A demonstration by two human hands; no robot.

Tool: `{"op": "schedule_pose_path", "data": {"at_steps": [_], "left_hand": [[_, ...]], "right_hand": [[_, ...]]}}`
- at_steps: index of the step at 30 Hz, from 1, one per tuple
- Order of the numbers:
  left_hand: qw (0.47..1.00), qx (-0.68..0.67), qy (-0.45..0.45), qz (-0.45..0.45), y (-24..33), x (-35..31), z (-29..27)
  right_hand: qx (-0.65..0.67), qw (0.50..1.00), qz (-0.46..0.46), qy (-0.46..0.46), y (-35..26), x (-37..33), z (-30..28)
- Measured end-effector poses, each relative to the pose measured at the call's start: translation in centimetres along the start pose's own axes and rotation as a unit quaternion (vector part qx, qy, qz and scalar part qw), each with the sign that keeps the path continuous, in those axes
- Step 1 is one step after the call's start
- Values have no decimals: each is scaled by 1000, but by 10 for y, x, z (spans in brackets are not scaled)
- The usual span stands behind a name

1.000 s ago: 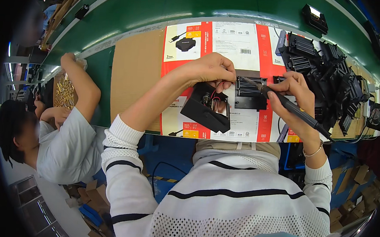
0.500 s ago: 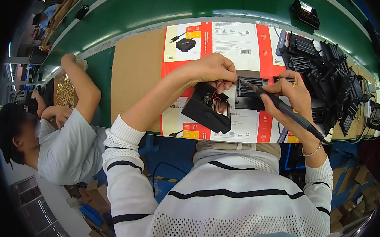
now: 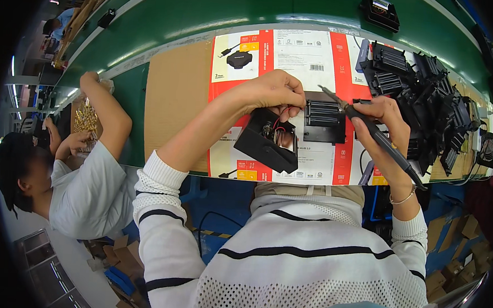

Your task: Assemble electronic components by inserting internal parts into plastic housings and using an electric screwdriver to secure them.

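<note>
My left hand (image 3: 277,94) is closed in a pinch on a thin red wire (image 3: 286,111), at the left edge of a black slotted holder (image 3: 324,120). The wire runs down into an open black box (image 3: 261,143), which lies tilted below that hand with wires and a shiny part inside. My right hand (image 3: 386,125) grips a soldering iron (image 3: 389,148) by its dark handle, pen-like. Its bare tip points up and left, just above the holder's upper edge and apart from it. My fingers partly hide the wire's end.
Printed cardboard (image 3: 176,103) covers the bench under my hands. Black slotted parts (image 3: 436,102) are heaped at the right, near a coiled cable (image 3: 488,150). Another black unit (image 3: 380,13) sits on the green surface beyond. A co-worker (image 3: 91,185) handles gold-coloured pieces (image 3: 85,117) at the left.
The soldering iron's tip has lifted off the holder's left edge, going up and slightly right with my right hand. The black unit on the far green surface has shifted left. My left hand barely moved.
</note>
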State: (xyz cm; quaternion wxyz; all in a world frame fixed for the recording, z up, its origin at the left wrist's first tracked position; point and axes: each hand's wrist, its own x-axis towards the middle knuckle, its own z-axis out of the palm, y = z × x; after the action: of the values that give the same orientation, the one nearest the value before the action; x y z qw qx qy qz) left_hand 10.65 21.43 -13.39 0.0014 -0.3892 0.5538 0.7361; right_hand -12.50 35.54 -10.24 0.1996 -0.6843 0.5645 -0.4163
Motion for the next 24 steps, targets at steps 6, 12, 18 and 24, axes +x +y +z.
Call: {"op": "schedule_pose_path", "data": {"at_steps": [6,12,18,24], "left_hand": [[1000,0,-8,3,0,0,0],[999,27,-18,14,4,-2,0],[991,104,-7,82,11,-16,0],[899,406,140,89,28,-46,24]], "right_hand": [[-75,991,-96,-55,8,-1,-3],[-171,973,-142,-64,8,-2,7],[-224,960,-116,-123,11,-4,18],[-212,960,-107,-149,12,-1,21]]}}
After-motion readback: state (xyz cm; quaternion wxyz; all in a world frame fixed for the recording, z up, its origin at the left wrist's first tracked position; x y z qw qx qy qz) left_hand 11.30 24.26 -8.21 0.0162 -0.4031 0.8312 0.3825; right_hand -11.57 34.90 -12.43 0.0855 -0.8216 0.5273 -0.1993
